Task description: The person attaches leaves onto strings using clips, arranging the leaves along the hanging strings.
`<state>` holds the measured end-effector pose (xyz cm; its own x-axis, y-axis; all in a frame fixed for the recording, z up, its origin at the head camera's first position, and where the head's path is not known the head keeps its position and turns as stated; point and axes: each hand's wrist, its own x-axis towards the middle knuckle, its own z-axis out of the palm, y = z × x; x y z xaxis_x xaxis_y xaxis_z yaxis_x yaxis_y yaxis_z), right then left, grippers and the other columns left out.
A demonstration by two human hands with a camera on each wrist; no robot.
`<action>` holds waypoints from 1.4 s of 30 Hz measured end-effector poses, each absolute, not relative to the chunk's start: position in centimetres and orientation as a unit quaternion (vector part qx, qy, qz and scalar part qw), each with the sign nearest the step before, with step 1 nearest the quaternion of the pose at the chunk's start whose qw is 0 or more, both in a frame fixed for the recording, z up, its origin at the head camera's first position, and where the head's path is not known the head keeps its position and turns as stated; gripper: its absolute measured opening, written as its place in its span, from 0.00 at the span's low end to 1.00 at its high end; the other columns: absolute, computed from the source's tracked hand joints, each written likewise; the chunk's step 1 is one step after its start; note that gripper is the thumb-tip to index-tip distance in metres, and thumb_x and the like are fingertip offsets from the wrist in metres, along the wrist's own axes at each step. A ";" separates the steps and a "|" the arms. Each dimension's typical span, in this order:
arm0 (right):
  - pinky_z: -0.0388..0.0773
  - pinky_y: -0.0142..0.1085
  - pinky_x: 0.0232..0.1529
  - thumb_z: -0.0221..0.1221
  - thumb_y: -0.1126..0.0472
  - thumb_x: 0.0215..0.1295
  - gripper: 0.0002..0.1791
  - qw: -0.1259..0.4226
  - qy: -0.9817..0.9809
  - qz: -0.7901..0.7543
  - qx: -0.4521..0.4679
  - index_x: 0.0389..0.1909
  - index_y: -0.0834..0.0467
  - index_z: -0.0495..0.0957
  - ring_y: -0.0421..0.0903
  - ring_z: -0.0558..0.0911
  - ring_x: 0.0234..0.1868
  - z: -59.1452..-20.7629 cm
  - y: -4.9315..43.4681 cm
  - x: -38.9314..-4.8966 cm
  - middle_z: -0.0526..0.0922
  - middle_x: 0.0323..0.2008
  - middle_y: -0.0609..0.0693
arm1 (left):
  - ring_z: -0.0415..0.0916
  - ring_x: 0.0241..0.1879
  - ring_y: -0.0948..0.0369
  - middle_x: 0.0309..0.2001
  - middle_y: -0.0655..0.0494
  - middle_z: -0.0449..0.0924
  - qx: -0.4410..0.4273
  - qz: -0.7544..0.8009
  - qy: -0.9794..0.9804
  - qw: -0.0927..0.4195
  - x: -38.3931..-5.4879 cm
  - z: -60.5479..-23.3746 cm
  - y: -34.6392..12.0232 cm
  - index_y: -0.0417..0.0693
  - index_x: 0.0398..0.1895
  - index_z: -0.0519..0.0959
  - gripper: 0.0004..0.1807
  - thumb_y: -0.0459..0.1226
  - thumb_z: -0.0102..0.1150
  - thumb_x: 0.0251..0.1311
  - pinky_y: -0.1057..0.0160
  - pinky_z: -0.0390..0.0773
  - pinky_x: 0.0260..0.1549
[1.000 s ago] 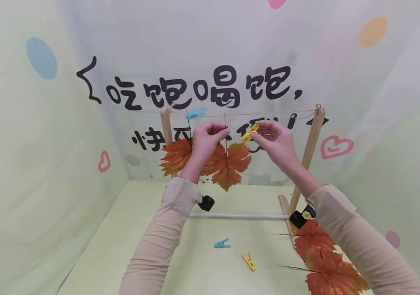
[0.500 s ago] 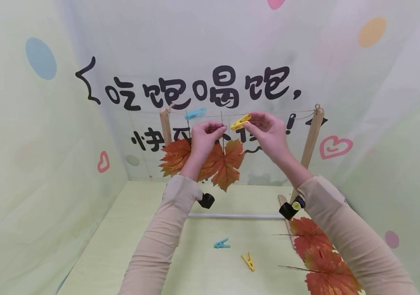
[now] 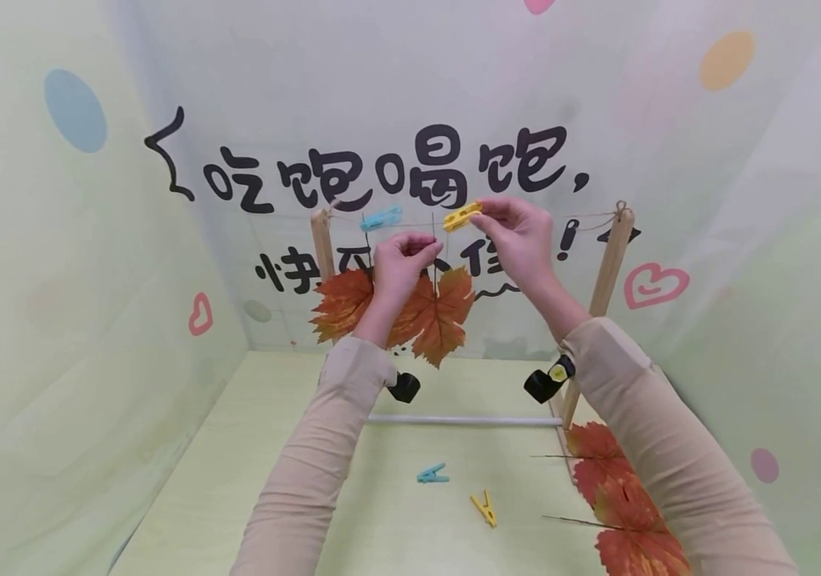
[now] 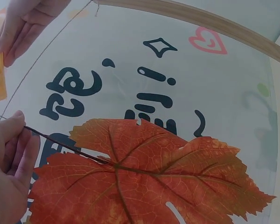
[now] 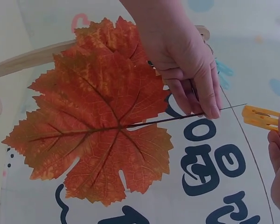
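My left hand [image 3: 402,264] pinches the dark stem of an orange-red artificial maple leaf [image 3: 441,314], which hangs below the fingers. The stem's thin tip rises to the twine [image 3: 418,225], crossing it in the right wrist view. My right hand [image 3: 520,240] pinches a yellow clothespin [image 3: 462,217] at its handle end, its nose pointing left, right by the stem tip and the twine. A second leaf [image 3: 342,302] hangs at the left from a blue clothespin [image 3: 382,219] on the twine, partly behind my left hand and the held leaf.
Two wooden posts, left [image 3: 322,244] and right [image 3: 608,264], carry the twine. A white rod [image 3: 464,420] runs low between them. On the table [image 3: 238,480] lie a blue clothespin [image 3: 433,474], a yellow clothespin [image 3: 484,509] and more leaves [image 3: 634,512] beside my right sleeve.
My right hand has moved up and left with the yellow clothespin, turning it nearly level beside the stem tip. My left hand has shifted slightly left and up with the leaf.
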<state>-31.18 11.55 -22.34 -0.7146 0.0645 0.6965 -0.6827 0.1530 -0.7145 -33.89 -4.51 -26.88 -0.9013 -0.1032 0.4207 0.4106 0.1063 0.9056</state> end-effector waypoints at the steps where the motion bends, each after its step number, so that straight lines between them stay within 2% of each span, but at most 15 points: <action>1: 0.77 0.26 0.35 0.63 0.71 0.51 0.12 0.307 -0.695 0.611 0.224 0.37 0.72 0.78 0.35 0.80 0.30 -22.3 11.5 -31.3 0.82 0.36 0.64 | 0.74 0.28 0.65 0.32 0.48 0.81 -0.106 -0.658 -0.719 0.196 -33.9 -26.8 -4.5 0.38 0.35 0.81 0.11 0.36 0.66 0.49 0.74 0.74 0.26; 11: 0.77 0.25 0.35 0.63 0.70 0.51 0.12 0.293 -0.690 0.621 0.230 0.38 0.72 0.79 0.35 0.80 0.29 -22.1 10.8 -32.1 0.83 0.34 0.61 | 0.75 0.28 0.66 0.31 0.49 0.82 -0.117 -0.646 -0.725 0.210 -34.5 -27.2 -4.5 0.36 0.35 0.82 0.12 0.35 0.66 0.49 0.74 0.74 0.25; 19: 0.76 0.24 0.34 0.60 0.73 0.53 0.10 0.277 -0.704 0.614 0.223 0.37 0.75 0.77 0.35 0.79 0.28 -20.8 9.9 -30.4 0.82 0.34 0.64 | 0.74 0.27 0.65 0.32 0.48 0.81 -0.120 -0.645 -0.724 0.213 -34.6 -27.4 -4.6 0.37 0.34 0.82 0.11 0.35 0.66 0.49 0.74 0.74 0.25; 24: 0.76 0.24 0.33 0.61 0.73 0.53 0.11 0.271 -0.707 0.614 0.222 0.37 0.74 0.78 0.34 0.79 0.27 -21.1 9.9 -31.1 0.83 0.33 0.62 | 0.74 0.28 0.66 0.33 0.48 0.81 -0.121 -0.644 -0.725 0.213 -34.5 -27.3 -4.5 0.38 0.34 0.82 0.10 0.35 0.65 0.50 0.74 0.74 0.25; 29: 0.76 0.25 0.36 0.63 0.67 0.53 0.14 0.261 -0.727 0.598 0.214 0.41 0.69 0.79 0.36 0.80 0.31 -22.0 10.3 -32.9 0.83 0.36 0.59 | 0.74 0.28 0.64 0.33 0.49 0.81 -0.117 -0.647 -0.723 0.212 -34.5 -27.3 -4.5 0.38 0.34 0.82 0.10 0.35 0.66 0.50 0.73 0.74 0.25; 42: 0.76 0.31 0.45 0.63 0.66 0.53 0.21 0.222 -0.730 0.617 0.193 0.49 0.67 0.75 0.42 0.82 0.40 -22.1 10.5 -32.4 0.81 0.43 0.60 | 0.74 0.28 0.64 0.33 0.47 0.81 -0.125 -0.644 -0.723 0.219 -34.4 -27.3 -4.5 0.35 0.34 0.81 0.11 0.34 0.65 0.49 0.73 0.75 0.27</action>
<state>-32.37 10.46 -22.07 -0.8270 -0.0067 0.5621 -0.5554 0.1645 -0.8152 -34.37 -4.53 -27.28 -0.8730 -0.1009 0.4772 0.4623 0.1404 0.8755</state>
